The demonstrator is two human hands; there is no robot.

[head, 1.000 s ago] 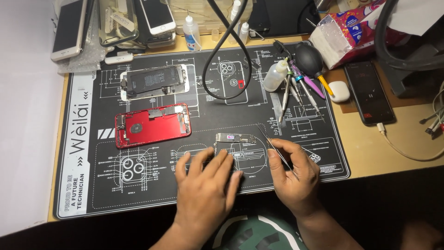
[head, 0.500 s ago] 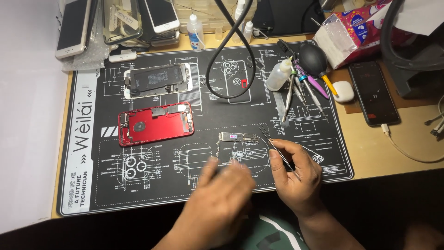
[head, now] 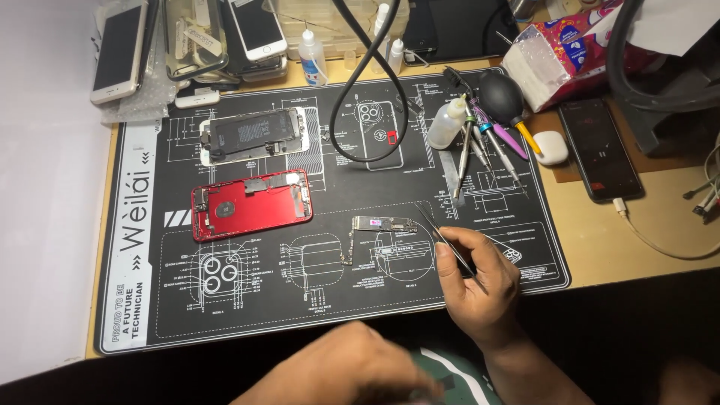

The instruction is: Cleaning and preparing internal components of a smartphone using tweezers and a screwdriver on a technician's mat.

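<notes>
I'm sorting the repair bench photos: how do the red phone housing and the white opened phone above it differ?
The red phone housing has a red inner shell with no battery in it; the white opened phone has a white frame filled by a large black battery. The red one lies slightly tilted, nearer the person; the white one sits farther back on the black repair mat. Both lie open, insides up, untouched by either hand.

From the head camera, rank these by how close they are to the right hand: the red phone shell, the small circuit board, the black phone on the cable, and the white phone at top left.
1. Circuit board, just left of the right hand.
2. Black phone, up to the right, off the mat.
3. Red phone shell, farther left on the mat.
4. White phone, far top-left corner.
</notes>
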